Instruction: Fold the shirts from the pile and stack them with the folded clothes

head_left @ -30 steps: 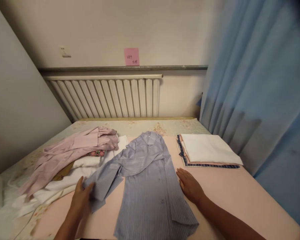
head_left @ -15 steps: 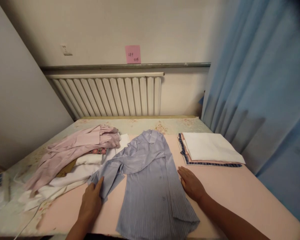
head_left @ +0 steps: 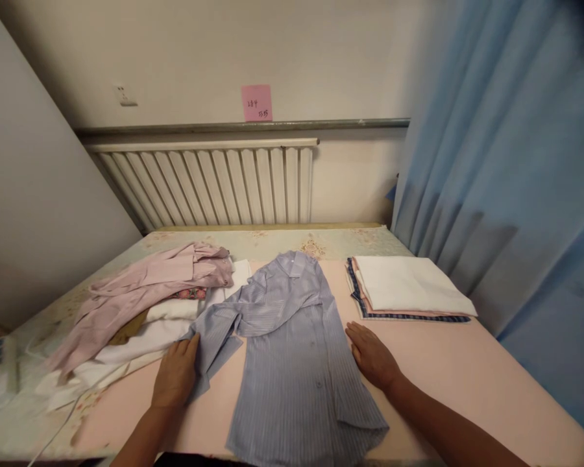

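While the shirt (head_left: pixel 285 383) lies at 6 o'clock, the left hand (head_left: pixel 176 371), at 8, partly hides one sleeve (head_left: pixel 215 329); its grip cannot be determined. The right hand (head_left: pixel 374 357), at 5, is flat, unclenched.

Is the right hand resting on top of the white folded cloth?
No, the right hand is beside the striped shirt, on the nearer side of the white folded cloth and apart from it.

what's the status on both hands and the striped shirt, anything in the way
Left hand at sleeve, grip unclear; right hand flat, other side. Striped shirt lying front up. Clothes pile close beyond left hand.
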### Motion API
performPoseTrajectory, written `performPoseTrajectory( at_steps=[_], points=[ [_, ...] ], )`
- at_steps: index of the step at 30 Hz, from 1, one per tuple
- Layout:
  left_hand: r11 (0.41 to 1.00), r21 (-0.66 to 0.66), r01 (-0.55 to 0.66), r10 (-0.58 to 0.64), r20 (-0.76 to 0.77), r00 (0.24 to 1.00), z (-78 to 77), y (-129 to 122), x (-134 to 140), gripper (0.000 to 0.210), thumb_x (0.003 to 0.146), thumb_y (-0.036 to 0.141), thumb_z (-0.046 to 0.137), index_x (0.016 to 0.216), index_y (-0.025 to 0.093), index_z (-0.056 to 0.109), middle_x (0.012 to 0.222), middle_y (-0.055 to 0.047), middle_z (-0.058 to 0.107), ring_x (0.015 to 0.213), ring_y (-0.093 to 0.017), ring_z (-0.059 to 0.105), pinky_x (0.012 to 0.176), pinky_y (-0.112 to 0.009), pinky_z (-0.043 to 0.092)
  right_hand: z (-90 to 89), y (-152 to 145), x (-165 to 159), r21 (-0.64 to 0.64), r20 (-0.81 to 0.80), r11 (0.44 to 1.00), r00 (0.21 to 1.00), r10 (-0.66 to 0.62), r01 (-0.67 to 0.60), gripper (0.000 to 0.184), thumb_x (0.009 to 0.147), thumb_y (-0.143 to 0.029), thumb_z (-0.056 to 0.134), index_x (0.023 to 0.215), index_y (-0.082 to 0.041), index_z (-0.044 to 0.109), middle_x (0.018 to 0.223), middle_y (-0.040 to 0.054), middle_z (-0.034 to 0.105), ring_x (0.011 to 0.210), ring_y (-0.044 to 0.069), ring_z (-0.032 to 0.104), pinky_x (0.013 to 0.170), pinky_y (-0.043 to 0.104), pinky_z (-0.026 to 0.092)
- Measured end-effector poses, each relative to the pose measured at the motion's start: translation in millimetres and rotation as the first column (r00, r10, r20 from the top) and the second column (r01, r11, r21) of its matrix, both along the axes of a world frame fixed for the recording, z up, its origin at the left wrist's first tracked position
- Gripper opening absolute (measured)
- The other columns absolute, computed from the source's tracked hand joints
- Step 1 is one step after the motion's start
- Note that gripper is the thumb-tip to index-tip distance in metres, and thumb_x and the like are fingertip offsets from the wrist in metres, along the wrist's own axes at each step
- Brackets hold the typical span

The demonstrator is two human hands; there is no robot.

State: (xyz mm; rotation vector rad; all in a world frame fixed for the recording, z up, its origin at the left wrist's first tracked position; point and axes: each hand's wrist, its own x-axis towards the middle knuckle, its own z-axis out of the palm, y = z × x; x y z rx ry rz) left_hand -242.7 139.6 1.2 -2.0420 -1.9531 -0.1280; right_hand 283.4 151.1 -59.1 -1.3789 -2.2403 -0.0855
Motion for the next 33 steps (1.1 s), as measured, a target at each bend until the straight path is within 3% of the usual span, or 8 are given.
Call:
performPoseTrajectory(
  at_steps=[6,12,18,23,25,27,30,33],
  points=[
    [1.0,0.029,0.0,0.002,-0.065,0.998,14.6,-2.1,8.5,0.056,0.085,0.005,0.033,0.141,0.013,0.037,0.11,-0.012,0.059,0.105,-0.026,0.048,0.09,-0.038,0.037,3.0,-1.1,-1.3,-0.008,-0.006,1.0,1.0,-0.01,0.01,0.047,0.087,-0.014,0.04,0.131,-0.017,0.053,0.136,0.0098,0.053,0.13,0.024,0.044,0.109,0.047,0.038],
    [0.999,0.047,-0.01,0.013,-0.079,0.997,31.3,5.2,18.0,0.045,0.083,0.01,0.041,0.126,0.013,0.053,0.108,-0.013,0.057,0.102,-0.027,0.047,0.086,-0.038,0.037,4.9,-2.1,-1.7,-0.013,0.004,1.0,1.0,-0.017,0.017,0.047,0.086,-0.013,0.04,0.131,-0.016,0.053,0.136,0.0102,0.053,0.13,0.024,0.043,0.109,0.047,0.037],
    [0.987,0.158,-0.008,0.025,-0.108,0.994,46.6,10.5,29.6,0.048,0.075,0.012,0.052,0.123,0.016,0.056,0.126,-0.018,0.048,0.109,-0.033,0.045,0.091,-0.046,0.037,6.0,-2.4,-1.7,-0.018,0.018,1.0,1.0,-0.019,0.02,0.046,0.086,-0.012,0.04,0.13,-0.015,0.053,0.136,0.0108,0.053,0.131,0.024,0.043,0.11,0.046,0.037],
    [0.966,0.202,0.16,-0.151,-0.061,0.987,49.6,22.3,31.8,0.06,0.069,0.006,0.053,0.128,0.014,0.054,0.143,-0.019,0.04,0.135,-0.037,0.027,0.108,-0.054,0.024,3.4,-1.4,-1.1,-0.002,-0.001,1.0,1.0,-0.01,0.01,0.046,0.086,-0.013,0.041,0.131,-0.016,0.052,0.136,0.0106,0.053,0.131,0.023,0.042,0.11,0.046,0.037],
    [0.949,0.138,0.284,-0.289,0.017,0.957,46.3,29.4,31.1,0.069,0.063,0.003,0.051,0.131,0.016,0.052,0.147,-0.014,0.038,0.141,-0.033,0.021,0.112,-0.05,0.023,2.6,-1.0,-0.9,-0.002,-0.006,1.0,1.0,-0.013,0.013,0.046,0.086,-0.013,0.042,0.131,-0.016,0.053,0.137,0.0107,0.052,0.131,0.023,0.042,0.11,0.046,0.036],
    [0.929,0.058,0.366,-0.37,0.179,0.912,43.2,35.8,30.6,0.071,0.062,0.004,0.047,0.131,0.017,0.052,0.145,-0.01,0.044,0.14,-0.027,0.027,0.113,-0.044,0.027,2.8,-0.7,-1.1,-0.008,-0.005,1.0,1.0,-0.019,0.019,0.047,0.085,-0.013,0.042,0.13,-0.016,0.053,0.137,0.0108,0.052,0.131,0.023,0.042,0.11,0.045,0.036],
    [0.955,0.006,0.295,-0.254,0.525,0.812,47.8,42.8,29.0,0.058,0.07,0.013,0.04,0.126,0.015,0.056,0.13,-0.009,0.059,0.126,-0.023,0.05,0.106,-0.039,0.039,4.4,-0.8,-1.9,-0.014,0.0,1.0,1.0,-0.018,0.018,0.047,0.085,-0.012,0.042,0.13,-0.016,0.053,0.136,0.0105,0.053,0.131,0.022,0.043,0.111,0.045,0.035],
    [0.985,0.025,0.173,-0.143,0.69,0.709,71.1,47.9,22.0,0.049,0.081,0.029,0.033,0.119,0.014,0.059,0.107,-0.01,0.07,0.109,-0.025,0.061,0.096,-0.041,0.047,5.8,-1.0,-2.5,-0.013,-0.003,1.0,1.0,-0.021,0.021,0.047,0.085,-0.012,0.041,0.13,-0.017,0.054,0.136,0.0101,0.053,0.13,0.022,0.044,0.111,0.045,0.035]
  ],
)
